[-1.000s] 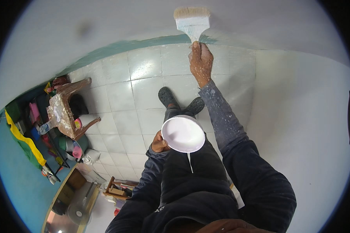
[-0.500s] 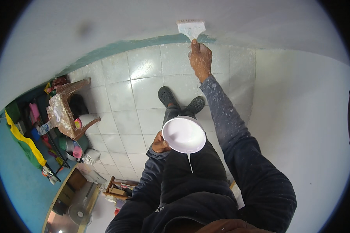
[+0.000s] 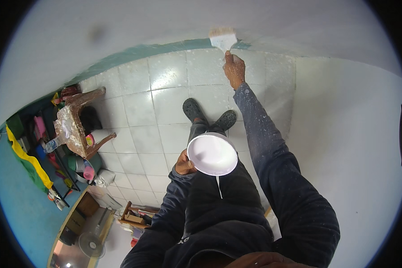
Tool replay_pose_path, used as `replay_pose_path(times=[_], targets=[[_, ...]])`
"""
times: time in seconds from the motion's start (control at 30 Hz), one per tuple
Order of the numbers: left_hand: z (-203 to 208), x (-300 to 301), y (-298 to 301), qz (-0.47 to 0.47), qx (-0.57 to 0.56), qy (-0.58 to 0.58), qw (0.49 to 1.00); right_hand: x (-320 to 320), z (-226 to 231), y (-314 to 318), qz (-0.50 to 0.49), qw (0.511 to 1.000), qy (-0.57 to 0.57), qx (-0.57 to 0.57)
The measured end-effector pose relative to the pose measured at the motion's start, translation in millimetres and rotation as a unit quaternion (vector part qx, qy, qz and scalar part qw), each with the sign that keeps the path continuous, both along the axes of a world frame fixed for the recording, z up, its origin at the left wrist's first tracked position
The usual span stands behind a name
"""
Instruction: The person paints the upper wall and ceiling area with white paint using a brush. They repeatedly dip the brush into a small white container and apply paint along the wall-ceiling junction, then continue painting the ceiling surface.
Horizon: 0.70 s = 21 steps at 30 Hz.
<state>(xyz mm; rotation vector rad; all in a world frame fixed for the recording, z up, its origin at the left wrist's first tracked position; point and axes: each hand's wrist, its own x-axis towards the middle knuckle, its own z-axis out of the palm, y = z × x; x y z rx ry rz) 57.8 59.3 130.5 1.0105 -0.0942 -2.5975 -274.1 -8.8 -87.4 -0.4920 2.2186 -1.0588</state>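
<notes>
Right hand (image 3: pixel 235 71) grips the wide paintbrush (image 3: pixel 223 41) by its handle, arm extended, bristles pointing away from the body at the white wall (image 3: pixel 165 20), just above the green strip (image 3: pixel 165 46) along its base. Bristles blurred; can't confirm wall contact. Left hand (image 3: pixel 184 163) grasps the white bowl (image 3: pixel 215 174) by its left side, thumb near rim, held in front of the thighs. White paint (image 3: pixel 219 158) inside. Dark clogs (image 3: pixel 192 109) on tiled floor (image 3: pixel 138 80). Paint-spattered brown stool (image 3: pixel 69 127) well off to the left.
</notes>
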Motion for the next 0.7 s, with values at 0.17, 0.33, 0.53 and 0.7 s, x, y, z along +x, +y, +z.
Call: replay_pose_path(times=[0.17,0.33,0.53,0.7], targets=[[-2.0,-0.6,-3.7,-0.007,-0.022,0.012,1.000,-12.7,23.7,-22.9,0.035,0.998,-0.014,-0.052],[-8.0,5.4,-0.3,-0.025,-0.006,0.025,0.999,-8.2,138.0,-30.2,-0.045,0.989,-0.137,-0.038],[-7.8,11.0,-1.8,-0.103,-0.037,-0.041,0.993,9.1,162.0,-18.4,-0.125,0.964,-0.136,-0.190],[-7.6,7.2,0.5,-0.068,-0.047,-0.043,0.996,2.3,80.4,-16.3,-0.028,0.995,0.019,-0.097]])
